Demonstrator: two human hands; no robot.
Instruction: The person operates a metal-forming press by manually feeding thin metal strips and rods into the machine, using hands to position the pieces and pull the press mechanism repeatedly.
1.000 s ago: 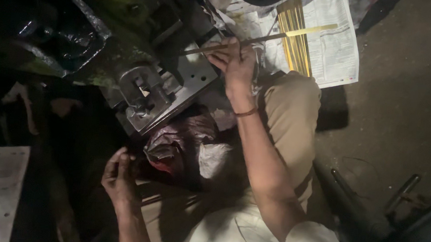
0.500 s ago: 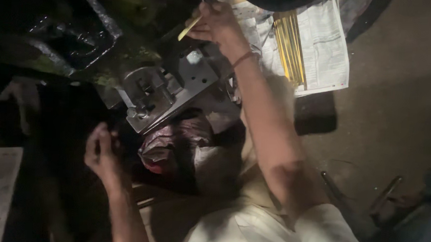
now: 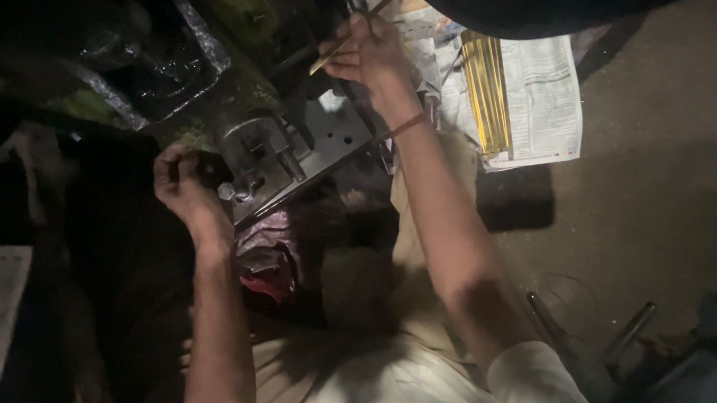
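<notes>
Fingers (image 3: 364, 47) of the right hand (image 3: 371, 59) pinch a thin yellow strip (image 3: 326, 58) at 12 o'clock, above the grey metal press (image 3: 284, 154); the left hand (image 3: 180, 184) curls closed around the dark knob (image 3: 212, 169) at the press's 9 o'clock. Feeding well, I judge, means keeping the strip level and steady. More yellow strips (image 3: 480, 90) lie on newspaper (image 3: 548, 97) at 2 o'clock

Metal press (image 3: 284, 162) between left hand (image 3: 180, 182) and right hand (image 3: 369, 55); newspaper (image 3: 540, 97) right of both
</notes>
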